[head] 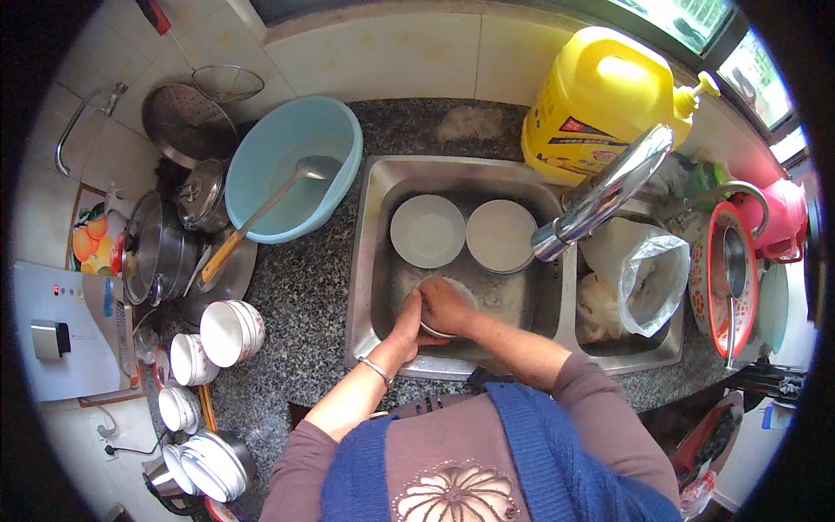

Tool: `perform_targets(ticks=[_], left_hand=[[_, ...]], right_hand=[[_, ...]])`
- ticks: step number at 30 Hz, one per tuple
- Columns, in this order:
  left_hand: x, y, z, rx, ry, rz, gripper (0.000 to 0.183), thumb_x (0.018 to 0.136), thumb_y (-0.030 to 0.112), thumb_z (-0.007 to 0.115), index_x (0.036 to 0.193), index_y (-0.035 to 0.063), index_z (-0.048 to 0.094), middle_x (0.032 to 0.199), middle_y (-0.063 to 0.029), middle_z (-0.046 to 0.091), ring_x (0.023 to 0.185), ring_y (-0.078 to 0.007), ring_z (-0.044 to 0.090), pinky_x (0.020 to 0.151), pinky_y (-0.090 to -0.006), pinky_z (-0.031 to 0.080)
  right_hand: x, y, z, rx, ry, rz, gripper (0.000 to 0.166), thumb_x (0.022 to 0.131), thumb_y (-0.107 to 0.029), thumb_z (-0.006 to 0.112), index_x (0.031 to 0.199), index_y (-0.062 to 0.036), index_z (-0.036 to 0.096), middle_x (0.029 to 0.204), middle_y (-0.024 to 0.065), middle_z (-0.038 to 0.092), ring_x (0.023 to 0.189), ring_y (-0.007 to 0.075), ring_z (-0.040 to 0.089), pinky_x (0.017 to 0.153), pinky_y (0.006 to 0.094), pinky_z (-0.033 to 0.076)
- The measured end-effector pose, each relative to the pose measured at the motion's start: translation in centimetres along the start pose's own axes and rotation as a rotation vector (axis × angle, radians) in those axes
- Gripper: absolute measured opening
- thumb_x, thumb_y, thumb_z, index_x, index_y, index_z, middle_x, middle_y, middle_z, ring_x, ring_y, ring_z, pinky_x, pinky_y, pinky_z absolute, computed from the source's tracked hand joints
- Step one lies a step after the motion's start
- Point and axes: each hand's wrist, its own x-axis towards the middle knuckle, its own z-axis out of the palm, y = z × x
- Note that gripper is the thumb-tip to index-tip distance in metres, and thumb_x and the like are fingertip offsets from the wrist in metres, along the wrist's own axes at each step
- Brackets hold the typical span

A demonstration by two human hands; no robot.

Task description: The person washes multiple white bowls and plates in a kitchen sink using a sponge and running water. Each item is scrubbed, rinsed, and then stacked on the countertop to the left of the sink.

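Observation:
Over the near part of a stainless steel sink basin (357,261), my left hand (407,324) grips the near left rim of a white dish (465,291). My right hand (445,305) lies on top of this dish, fingers bent over its inside, hiding much of it; whether it holds anything cannot be told. Beyond the hands, a round white plate (428,231) rests in the basin at left, beside a stack of round white dishes (501,235). The chrome faucet (603,189) reaches over the basin's right side.
A blue plastic basin (293,189) with a spatula stands left; stacked bowls (228,333) and plates (215,466) stand nearer. A yellow detergent jug (597,104) stands behind the sink. The smaller sink compartment holds a clear plastic bag (652,287); a red-rimmed enamel basin (708,280) is farther right.

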Motion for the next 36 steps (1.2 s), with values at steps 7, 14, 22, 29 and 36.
perform_targets(ticks=[7,14,22,29,36], left_hand=[[-0.3,0.2,0.6,0.010,0.033,0.031,0.066,0.087,0.064,0.023,0.131,0.0159,0.030,0.127,-0.0111,0.043,0.107,-0.0288,0.052,0.073,-0.0465,0.053],[0.1,-0.4,-0.3,0.004,0.079,0.028,0.071,0.084,0.068,0.024,0.131,0.0157,0.031,0.126,-0.0103,0.043,0.108,-0.0282,0.052,0.074,-0.0476,0.052],[2.0,-1.4,-1.2,-0.035,0.046,0.012,0.056,0.091,0.052,0.030,0.132,0.0138,0.028,0.124,-0.0114,0.042,0.105,-0.0287,0.052,0.066,-0.0445,0.055],[0.2,-0.3,0.4,0.016,0.147,0.139,0.045,0.094,0.037,0.035,0.130,0.0094,0.033,0.120,-0.0148,0.044,0.100,-0.0314,0.055,0.057,-0.0412,0.057],[0.4,-1.4,0.4,1.104,0.434,0.767,0.048,0.084,0.027,0.055,0.127,0.0088,0.040,0.120,-0.0216,0.046,0.103,-0.0370,0.054,0.090,-0.0489,0.041]], right_hand=[[-0.6,2.6,-2.1,-0.299,-0.235,-0.201,0.023,0.078,-0.013,0.052,0.096,0.0019,0.052,0.098,0.0215,0.054,0.095,0.0370,0.051,0.080,0.0413,0.041],[-0.6,1.4,0.1,0.079,-0.425,-0.193,0.025,0.073,-0.015,0.055,0.094,-0.0006,0.055,0.097,0.0208,0.055,0.092,0.0327,0.053,0.083,0.0422,0.041],[-1.1,2.9,2.2,0.092,-0.252,-0.125,0.028,0.069,-0.014,0.060,0.095,-0.0043,0.058,0.098,0.0182,0.057,0.096,0.0340,0.053,0.084,0.0418,0.042],[-4.5,5.3,-2.8,-0.059,0.274,0.241,0.033,0.075,-0.014,0.057,0.104,0.0008,0.051,0.093,0.0140,0.055,0.083,0.0275,0.055,0.069,0.0375,0.046],[-4.9,5.4,-2.8,1.051,-0.244,1.073,0.026,0.077,-0.011,0.052,0.100,0.0007,0.053,0.080,0.0079,0.061,0.068,0.0235,0.061,0.058,0.0328,0.050]])
